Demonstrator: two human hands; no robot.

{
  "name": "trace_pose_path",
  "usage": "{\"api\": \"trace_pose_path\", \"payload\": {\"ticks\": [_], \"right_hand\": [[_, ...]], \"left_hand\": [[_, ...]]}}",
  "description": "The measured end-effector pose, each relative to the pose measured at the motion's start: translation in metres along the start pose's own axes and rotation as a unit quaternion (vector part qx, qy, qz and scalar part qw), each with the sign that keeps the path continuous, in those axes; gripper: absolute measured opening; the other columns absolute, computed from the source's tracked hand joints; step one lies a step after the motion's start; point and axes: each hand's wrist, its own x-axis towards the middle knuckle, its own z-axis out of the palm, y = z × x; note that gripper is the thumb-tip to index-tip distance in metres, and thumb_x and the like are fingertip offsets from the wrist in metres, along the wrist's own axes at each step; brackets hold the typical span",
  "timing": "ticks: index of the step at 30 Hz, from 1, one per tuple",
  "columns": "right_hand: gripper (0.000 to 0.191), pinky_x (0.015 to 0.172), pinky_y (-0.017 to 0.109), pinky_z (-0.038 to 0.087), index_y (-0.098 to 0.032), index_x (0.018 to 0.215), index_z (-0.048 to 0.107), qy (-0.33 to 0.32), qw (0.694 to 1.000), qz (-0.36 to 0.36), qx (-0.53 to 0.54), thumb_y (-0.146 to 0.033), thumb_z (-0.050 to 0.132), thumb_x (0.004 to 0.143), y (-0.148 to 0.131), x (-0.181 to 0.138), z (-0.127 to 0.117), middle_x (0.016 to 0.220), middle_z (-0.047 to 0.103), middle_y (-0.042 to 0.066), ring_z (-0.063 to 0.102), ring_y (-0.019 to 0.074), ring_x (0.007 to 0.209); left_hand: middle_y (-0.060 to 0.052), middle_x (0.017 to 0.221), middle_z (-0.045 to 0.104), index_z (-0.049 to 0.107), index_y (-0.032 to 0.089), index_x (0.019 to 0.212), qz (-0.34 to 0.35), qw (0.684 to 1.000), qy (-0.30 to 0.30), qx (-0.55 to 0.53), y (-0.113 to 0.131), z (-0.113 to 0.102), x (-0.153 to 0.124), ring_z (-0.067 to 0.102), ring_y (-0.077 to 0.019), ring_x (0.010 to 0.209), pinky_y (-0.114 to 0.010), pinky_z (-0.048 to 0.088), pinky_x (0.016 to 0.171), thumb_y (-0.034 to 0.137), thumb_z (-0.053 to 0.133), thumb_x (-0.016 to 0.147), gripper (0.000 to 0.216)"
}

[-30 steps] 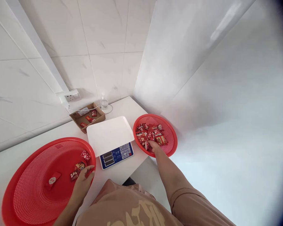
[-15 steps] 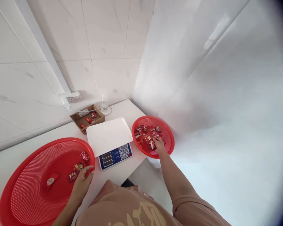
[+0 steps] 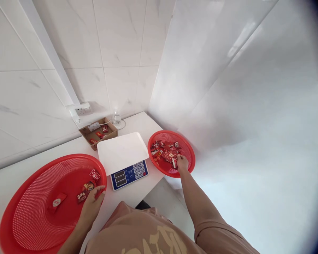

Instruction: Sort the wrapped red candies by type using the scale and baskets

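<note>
My right hand (image 3: 182, 163) reaches into the small red basket (image 3: 188, 150) at the right, its fingers closed on a red packet from the pile of red packets (image 3: 165, 152) there. My left hand (image 3: 92, 203) rests on the near rim of the large red basket (image 3: 29, 211) at the left, fingers curled beside a few red packets (image 3: 85, 190) lying in it. Whether the left fingers hold one of them is unclear. Between the two baskets stands a white scale (image 3: 123, 153) with a blue keypad, its pan bare.
A cardboard box (image 3: 98, 133) with a few red packets sits behind the scale by the tiled wall. A glass of water (image 3: 117, 118) stands next to it. A wall socket (image 3: 81, 110) is above. The white counter ends just right of the small basket.
My right hand has shifted from the near-left of the pile toward the right side of the small basket and closed on a packet. The left hand has barely moved.
</note>
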Motion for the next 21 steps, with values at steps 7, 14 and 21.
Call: {"api": "trace_pose_path", "payload": {"ticks": [7, 14, 21], "right_hand": [[0.015, 0.057, 0.026, 0.044, -0.021, 0.08, 0.062, 0.03, 0.997, -0.059, -0.033, -0.034, 0.056, 0.076, -0.009, -0.005, -0.012, 0.082, 0.069, 0.005, 0.061, 0.0186, 0.07], [0.018, 0.064, 0.027, 0.052, -0.023, 0.085, 0.06, -0.247, 0.959, -0.001, 0.141, -0.038, 0.062, 0.074, -0.057, -0.05, 0.011, 0.079, 0.068, 0.001, 0.064, 0.0171, 0.071], [0.031, 0.06, 0.024, 0.049, -0.02, 0.074, 0.059, -0.575, 0.811, 0.009, 0.104, -0.044, 0.075, 0.063, -0.082, -0.167, 0.068, 0.066, 0.062, -0.003, 0.059, 0.0122, 0.06]], "left_hand": [[-0.009, 0.108, 0.065, 0.061, 0.02, 0.098, 0.019, 1.0, 0.01, -0.008, -0.012, 0.002, 0.004, 0.059, -0.0277, 0.105, -0.04, 0.046, 0.092, 0.043, 0.052, 0.07, 0.038], [-0.01, 0.116, 0.061, 0.059, 0.021, 0.101, 0.112, 0.991, 0.034, -0.064, 0.022, 0.012, 0.001, 0.052, -0.0269, 0.117, -0.04, 0.037, 0.103, 0.038, 0.054, 0.074, 0.032], [-0.012, 0.141, 0.041, 0.037, 0.031, 0.132, -0.033, 0.893, -0.202, -0.401, 0.081, 0.037, 0.002, 0.051, -0.0264, 0.12, -0.038, 0.052, 0.084, 0.036, 0.068, 0.075, 0.065]]}}
